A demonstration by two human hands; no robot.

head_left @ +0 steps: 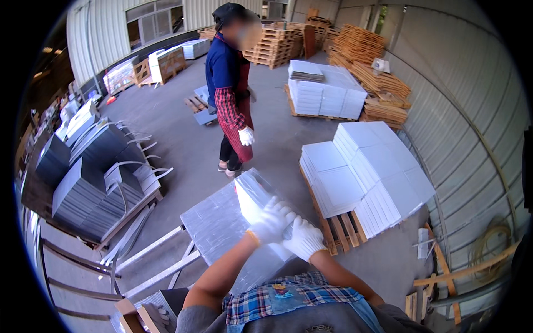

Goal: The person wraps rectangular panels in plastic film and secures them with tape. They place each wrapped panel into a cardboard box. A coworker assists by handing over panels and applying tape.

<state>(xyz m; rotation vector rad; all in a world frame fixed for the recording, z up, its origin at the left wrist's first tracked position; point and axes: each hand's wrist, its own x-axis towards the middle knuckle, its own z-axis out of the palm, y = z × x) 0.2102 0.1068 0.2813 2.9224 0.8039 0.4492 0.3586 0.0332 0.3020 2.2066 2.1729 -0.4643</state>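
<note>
Both my hands are in white knit gloves and meet over a worktable (208,222) with a scuffed silver-grey top. My left hand (271,222) has bent fingers at the near end of a white block-shaped bundle (252,194), which seems to be under clear plastic film. Close against it, my right hand (304,238) has its fingers curled inward. A small greyish, shiny patch shows between the gloves, too unclear to name. The gloves hide the near end of the bundle.
A co-worker (227,89) in a red checked apron and white gloves stands beyond the table. Boxes (366,166) sit on a pallet at right, dark slabs (83,188) at left. Metal rails (161,272) jut left of the table. Wooden pallets (272,47) are stacked behind.
</note>
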